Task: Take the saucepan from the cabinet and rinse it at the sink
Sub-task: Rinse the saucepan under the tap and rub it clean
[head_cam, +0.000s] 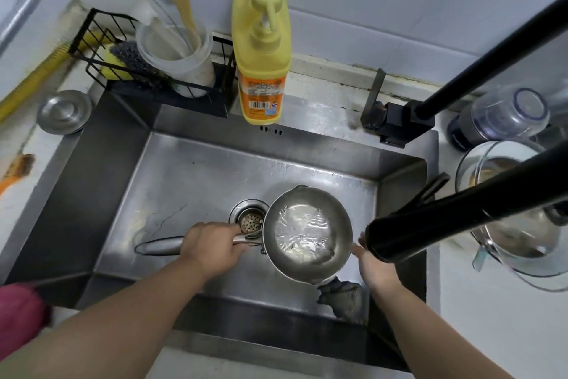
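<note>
Fingers (233, 232) of the left hand (212, 248) wrapped around the saucepan handle (159, 247), close to where it joins the bowl. Right hand (376, 268) flat and relaxed, palm up, fingers straight and together, just beside the pan's rim at 3 o'clock; fingertips partly hidden behind the black faucet spout (445, 225).

Sink (196, 169): steel basin, wet, filling most of the view. Faucet base at 1 o'clock on the back ledge.

Saucepan (307, 232): steel, held level above the basin floor at 5 o'clock of the sink, handle pointing to 9 o'clock. Shallow water rippling inside.

Yellow soap bottle (261, 71) with pump at 12 o'clock on the back ledge. Black wire rack (101, 40) at 11 o'clock holds a white plastic cup (181, 62) and a scrubber (129, 55).

Dark rag (344, 295) in the sink's 5 o'clock corner, below the pan. Drain strainer (249, 218) just left of the pan rim.
</note>
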